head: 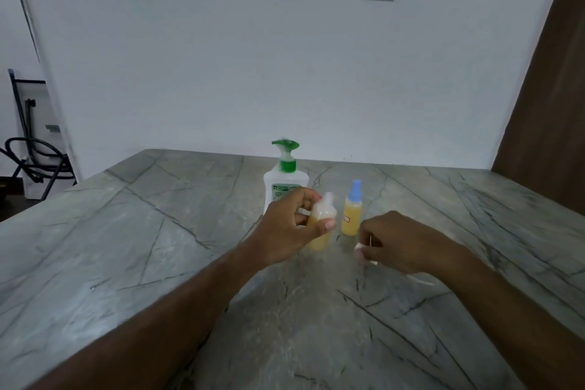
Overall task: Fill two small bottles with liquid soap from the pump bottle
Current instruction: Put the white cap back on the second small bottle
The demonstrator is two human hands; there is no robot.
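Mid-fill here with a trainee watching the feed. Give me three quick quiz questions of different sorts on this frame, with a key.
1. True or false: the small bottle with the blue spray cap stands upright on the stone table, and no hand touches it.
2. Which hand grips the uncapped small bottle? A) left hand B) right hand C) neither
3. Fill in: the pump bottle has a ____ pump head.

Key:
1. True; it stands apart, between the two hands.
2. A; fingers and thumb curl round it. The right hand pinches a small whitish piece, too blurred to identify.
3. Green.
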